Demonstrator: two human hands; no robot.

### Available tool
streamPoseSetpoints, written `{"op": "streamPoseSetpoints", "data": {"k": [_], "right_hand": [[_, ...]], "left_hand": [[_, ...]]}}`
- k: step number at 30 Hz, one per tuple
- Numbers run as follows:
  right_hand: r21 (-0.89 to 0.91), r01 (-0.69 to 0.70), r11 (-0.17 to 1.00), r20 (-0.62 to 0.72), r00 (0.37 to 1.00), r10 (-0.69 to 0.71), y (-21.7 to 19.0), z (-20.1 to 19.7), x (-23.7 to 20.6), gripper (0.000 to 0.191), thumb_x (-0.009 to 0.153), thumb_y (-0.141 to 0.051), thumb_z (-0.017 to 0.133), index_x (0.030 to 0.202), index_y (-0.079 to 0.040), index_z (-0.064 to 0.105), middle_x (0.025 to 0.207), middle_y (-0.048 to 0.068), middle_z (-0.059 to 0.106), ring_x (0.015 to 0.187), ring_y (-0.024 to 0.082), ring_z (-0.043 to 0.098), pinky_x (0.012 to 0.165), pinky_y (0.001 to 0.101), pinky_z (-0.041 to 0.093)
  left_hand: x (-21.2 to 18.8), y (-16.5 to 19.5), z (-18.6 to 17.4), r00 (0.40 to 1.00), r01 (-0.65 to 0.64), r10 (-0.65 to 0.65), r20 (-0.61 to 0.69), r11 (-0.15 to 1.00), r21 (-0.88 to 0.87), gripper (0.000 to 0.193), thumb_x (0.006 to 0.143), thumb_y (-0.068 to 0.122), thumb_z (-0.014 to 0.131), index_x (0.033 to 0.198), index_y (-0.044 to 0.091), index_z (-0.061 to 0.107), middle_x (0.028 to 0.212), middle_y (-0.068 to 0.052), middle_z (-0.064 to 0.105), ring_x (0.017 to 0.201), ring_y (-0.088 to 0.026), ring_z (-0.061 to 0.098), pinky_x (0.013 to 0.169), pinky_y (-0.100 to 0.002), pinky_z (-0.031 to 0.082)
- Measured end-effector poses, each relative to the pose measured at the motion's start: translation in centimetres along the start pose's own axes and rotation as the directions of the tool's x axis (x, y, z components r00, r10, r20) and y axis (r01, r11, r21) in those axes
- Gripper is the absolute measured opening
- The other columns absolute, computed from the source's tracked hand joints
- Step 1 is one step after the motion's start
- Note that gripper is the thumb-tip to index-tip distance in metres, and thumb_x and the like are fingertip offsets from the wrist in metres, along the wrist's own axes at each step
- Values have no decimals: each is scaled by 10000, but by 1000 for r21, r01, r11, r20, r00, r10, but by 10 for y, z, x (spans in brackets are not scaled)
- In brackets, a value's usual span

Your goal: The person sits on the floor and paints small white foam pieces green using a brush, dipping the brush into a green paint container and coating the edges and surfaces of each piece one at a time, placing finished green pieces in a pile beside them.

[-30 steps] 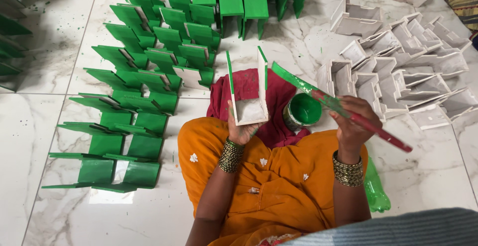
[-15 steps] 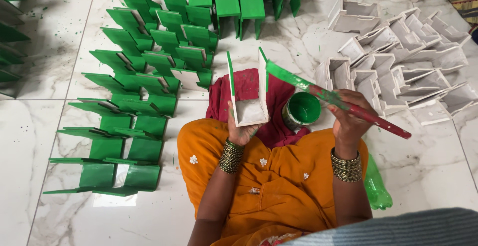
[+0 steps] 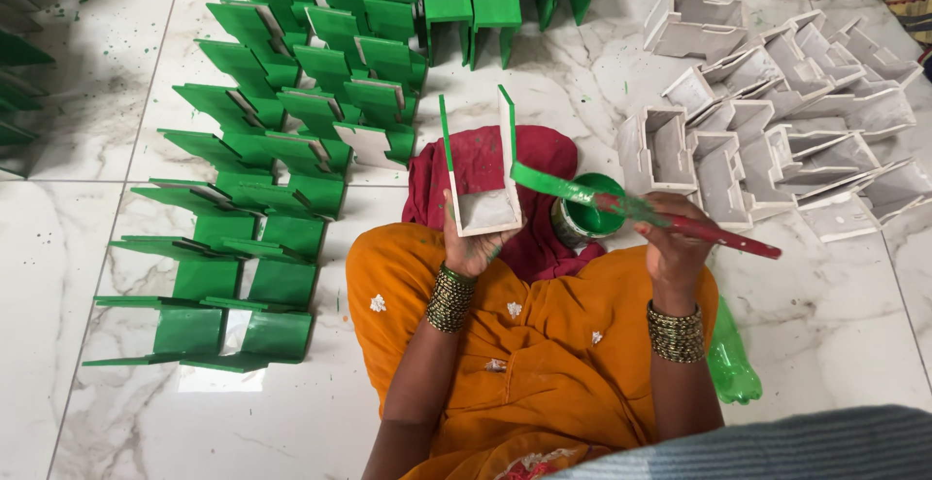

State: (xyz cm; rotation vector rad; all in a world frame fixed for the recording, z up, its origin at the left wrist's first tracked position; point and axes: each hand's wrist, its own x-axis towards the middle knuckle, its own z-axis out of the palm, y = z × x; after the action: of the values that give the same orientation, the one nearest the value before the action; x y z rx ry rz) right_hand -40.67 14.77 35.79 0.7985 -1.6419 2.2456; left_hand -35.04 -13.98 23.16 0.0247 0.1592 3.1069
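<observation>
My left hand holds a small white channel-shaped piece upright over my lap; its two upright edges are painted green. My right hand grips a red-handled paintbrush whose green-coated bristles touch the right wall of the piece. Just below the brush, a round tin of green paint sits on a dark red cloth between my hands. I sit on the floor in orange clothing.
Several green-painted pieces stand in rows on the marble floor to the left and ahead. Several unpainted white pieces are heaped at the right. A green plastic bottle lies by my right arm.
The brush tip has swung left and down onto the right wall of the held piece. The left hand has kept the piece nearly still.
</observation>
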Motion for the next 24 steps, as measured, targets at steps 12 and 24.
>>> {"op": "streamPoseSetpoints", "data": {"k": [12,24], "right_hand": [[133,-160,978,11,987,160,53,-15,-4,365,737,145,787,1076,59,682,1190,190,693,1122,253,675,1056,357,557],[81,-114,990,-52,992,118,59,-10,2,367,738,169,790,1061,30,684,1195,183,684,1134,252,666,1045,368,566]], "left_hand": [[-5,4,0,998,38,-42,-44,995,-87,1094,961,787,435,1448,-191,382,1399,-355,551,1265,-462,599,1115,-599,477],[-1,8,-6,996,27,-38,-81,990,-136,1106,923,803,463,1454,-162,368,1398,-342,548,1256,-479,599,1083,-582,503]]}}
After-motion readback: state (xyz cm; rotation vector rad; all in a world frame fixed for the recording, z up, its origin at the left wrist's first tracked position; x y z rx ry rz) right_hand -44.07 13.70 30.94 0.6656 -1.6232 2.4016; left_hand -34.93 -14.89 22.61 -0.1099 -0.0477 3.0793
